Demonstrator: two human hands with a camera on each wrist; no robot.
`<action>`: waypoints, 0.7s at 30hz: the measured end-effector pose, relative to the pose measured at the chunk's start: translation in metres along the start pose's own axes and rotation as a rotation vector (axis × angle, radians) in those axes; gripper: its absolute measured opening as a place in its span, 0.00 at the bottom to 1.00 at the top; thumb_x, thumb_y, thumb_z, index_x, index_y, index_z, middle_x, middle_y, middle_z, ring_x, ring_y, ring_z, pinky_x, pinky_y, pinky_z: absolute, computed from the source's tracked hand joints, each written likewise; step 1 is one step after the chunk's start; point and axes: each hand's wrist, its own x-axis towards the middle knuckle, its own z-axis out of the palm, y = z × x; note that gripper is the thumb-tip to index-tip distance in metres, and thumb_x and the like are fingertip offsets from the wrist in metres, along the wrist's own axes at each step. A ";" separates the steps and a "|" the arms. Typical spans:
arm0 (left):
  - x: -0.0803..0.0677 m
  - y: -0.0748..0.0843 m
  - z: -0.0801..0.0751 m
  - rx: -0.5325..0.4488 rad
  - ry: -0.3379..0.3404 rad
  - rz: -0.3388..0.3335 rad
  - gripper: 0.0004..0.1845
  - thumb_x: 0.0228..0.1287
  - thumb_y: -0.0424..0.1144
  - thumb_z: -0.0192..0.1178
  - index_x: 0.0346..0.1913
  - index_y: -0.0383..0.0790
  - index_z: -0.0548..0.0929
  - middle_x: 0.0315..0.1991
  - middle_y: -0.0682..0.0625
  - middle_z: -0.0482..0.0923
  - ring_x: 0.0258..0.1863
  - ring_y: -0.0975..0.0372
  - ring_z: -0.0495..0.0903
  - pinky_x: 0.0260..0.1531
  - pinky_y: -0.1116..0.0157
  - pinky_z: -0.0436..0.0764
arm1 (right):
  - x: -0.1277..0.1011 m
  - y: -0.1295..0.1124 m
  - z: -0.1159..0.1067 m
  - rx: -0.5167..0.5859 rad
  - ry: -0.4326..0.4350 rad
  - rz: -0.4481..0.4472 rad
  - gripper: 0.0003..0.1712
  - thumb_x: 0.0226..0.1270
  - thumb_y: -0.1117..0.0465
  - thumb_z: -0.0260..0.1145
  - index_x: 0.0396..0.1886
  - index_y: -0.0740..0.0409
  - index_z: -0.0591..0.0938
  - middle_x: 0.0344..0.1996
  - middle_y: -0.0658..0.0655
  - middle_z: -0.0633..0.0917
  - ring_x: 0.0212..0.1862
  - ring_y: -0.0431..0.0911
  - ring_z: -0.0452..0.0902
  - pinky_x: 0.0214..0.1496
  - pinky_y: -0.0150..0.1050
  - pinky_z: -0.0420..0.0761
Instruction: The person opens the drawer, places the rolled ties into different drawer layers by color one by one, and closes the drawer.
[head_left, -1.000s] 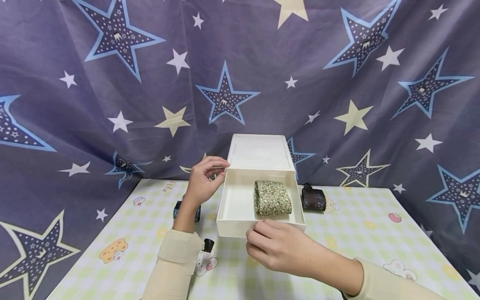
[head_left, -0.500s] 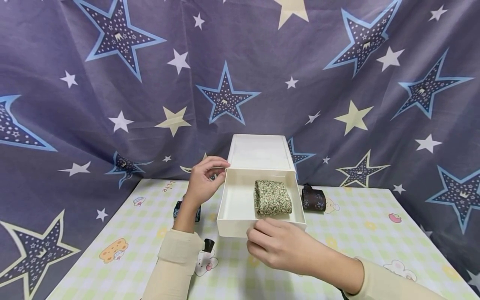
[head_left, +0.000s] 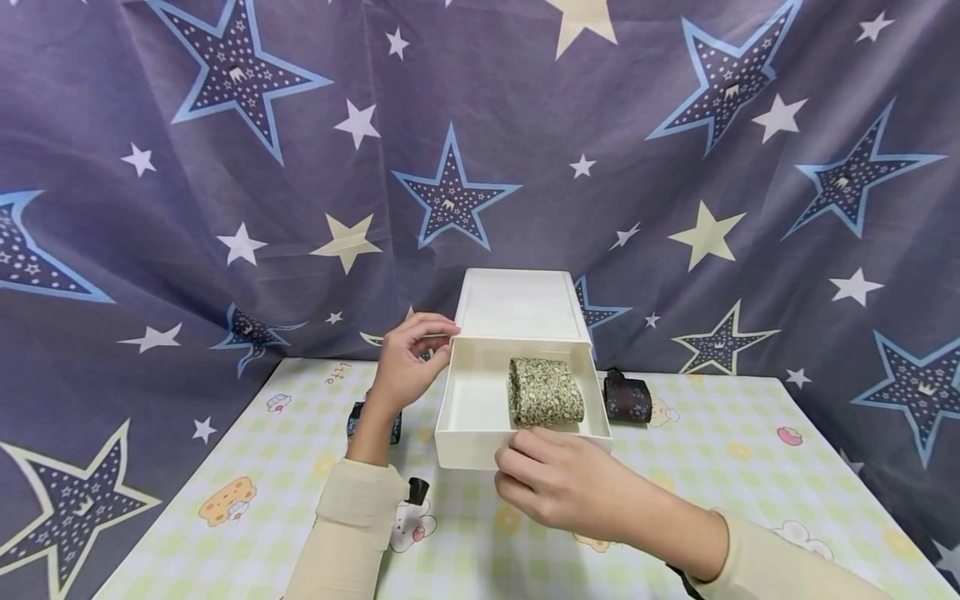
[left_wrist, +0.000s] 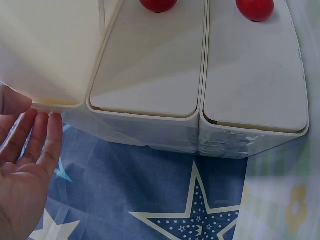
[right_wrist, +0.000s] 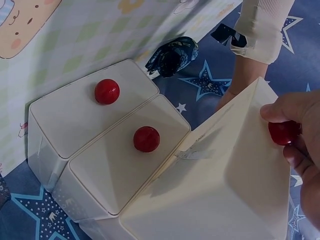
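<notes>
A white drawer cabinet (head_left: 521, 304) stands against the backdrop with its top drawer (head_left: 472, 450) pulled out. Inside that drawer lies a rolled necktie (head_left: 546, 392) with a green and cream floral pattern, toward the right side. My right hand (head_left: 558, 487) is at the drawer's front; the right wrist view shows thumb and fingers pinching its red knob (right_wrist: 282, 132). My left hand (head_left: 408, 358) touches the cabinet's left front edge with fairly straight fingertips, its thumb beside the drawer. From the head view, the knob is hidden behind my right hand.
Two lower drawers with red knobs (right_wrist: 146, 139) are shut. A dark rolled necktie (head_left: 628, 398) lies right of the cabinet. A blue patterned roll (head_left: 395, 427) sits at left, partly behind my forearm. A small black object (head_left: 417, 490) shows beside my left sleeve.
The drawer's front has shifted slightly back toward the cabinet, with my right hand and the necktie moving along. My left hand has stayed in place.
</notes>
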 end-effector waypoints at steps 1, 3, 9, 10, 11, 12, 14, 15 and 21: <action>0.000 -0.003 0.000 -0.001 0.001 0.001 0.11 0.60 0.13 0.60 0.44 0.21 0.85 0.49 0.32 0.80 0.49 0.45 0.82 0.51 0.43 0.85 | 0.000 0.000 0.000 0.006 0.005 0.003 0.18 0.81 0.67 0.47 0.35 0.54 0.81 0.38 0.51 0.78 0.41 0.46 0.72 0.43 0.34 0.79; -0.001 -0.005 0.000 -0.005 0.004 0.005 0.11 0.60 0.14 0.61 0.44 0.23 0.86 0.49 0.34 0.81 0.49 0.47 0.82 0.51 0.44 0.86 | 0.001 0.001 0.001 0.009 0.014 0.006 0.18 0.82 0.68 0.46 0.34 0.54 0.81 0.38 0.51 0.78 0.40 0.46 0.72 0.43 0.34 0.79; -0.001 -0.007 -0.001 -0.018 0.003 0.018 0.11 0.62 0.18 0.63 0.45 0.28 0.87 0.49 0.38 0.81 0.50 0.52 0.82 0.52 0.48 0.87 | 0.000 0.003 0.001 0.003 0.007 0.009 0.18 0.81 0.67 0.46 0.35 0.54 0.81 0.38 0.51 0.78 0.41 0.45 0.73 0.43 0.34 0.79; -0.001 -0.007 -0.002 -0.018 0.002 0.020 0.11 0.62 0.18 0.63 0.45 0.28 0.87 0.49 0.39 0.81 0.50 0.52 0.83 0.52 0.49 0.87 | 0.000 0.004 0.001 -0.003 0.001 0.007 0.18 0.81 0.67 0.47 0.35 0.54 0.81 0.38 0.51 0.78 0.41 0.45 0.73 0.44 0.34 0.79; -0.002 -0.007 -0.002 -0.018 0.001 0.021 0.11 0.63 0.18 0.63 0.45 0.28 0.87 0.49 0.39 0.81 0.49 0.52 0.83 0.51 0.50 0.87 | 0.000 0.004 0.000 -0.010 -0.004 0.004 0.17 0.80 0.67 0.47 0.36 0.54 0.82 0.38 0.51 0.78 0.41 0.45 0.73 0.44 0.34 0.79; -0.002 -0.007 -0.002 -0.018 0.000 0.022 0.10 0.63 0.18 0.63 0.45 0.29 0.88 0.49 0.39 0.81 0.49 0.52 0.83 0.51 0.51 0.87 | 0.000 0.005 0.001 -0.013 -0.005 0.003 0.16 0.80 0.67 0.48 0.36 0.54 0.82 0.39 0.51 0.78 0.41 0.45 0.73 0.44 0.34 0.79; -0.002 -0.007 -0.002 -0.021 -0.002 0.021 0.10 0.63 0.19 0.63 0.45 0.29 0.88 0.49 0.40 0.82 0.49 0.52 0.83 0.51 0.53 0.88 | 0.000 0.006 0.000 -0.016 -0.006 0.005 0.16 0.79 0.66 0.48 0.36 0.54 0.82 0.39 0.51 0.78 0.41 0.46 0.73 0.44 0.34 0.79; -0.002 -0.007 -0.002 -0.021 -0.002 0.021 0.10 0.63 0.19 0.63 0.45 0.29 0.88 0.49 0.40 0.82 0.50 0.52 0.83 0.51 0.54 0.88 | 0.000 0.006 0.001 -0.013 -0.006 0.007 0.16 0.79 0.66 0.48 0.36 0.54 0.82 0.39 0.51 0.78 0.41 0.46 0.73 0.43 0.34 0.79; -0.001 -0.007 -0.002 -0.026 -0.003 0.020 0.10 0.62 0.19 0.63 0.45 0.29 0.87 0.49 0.41 0.81 0.50 0.52 0.82 0.52 0.54 0.88 | 0.000 0.010 0.001 0.001 -0.011 0.027 0.17 0.80 0.67 0.47 0.36 0.54 0.81 0.39 0.51 0.78 0.40 0.46 0.72 0.42 0.34 0.78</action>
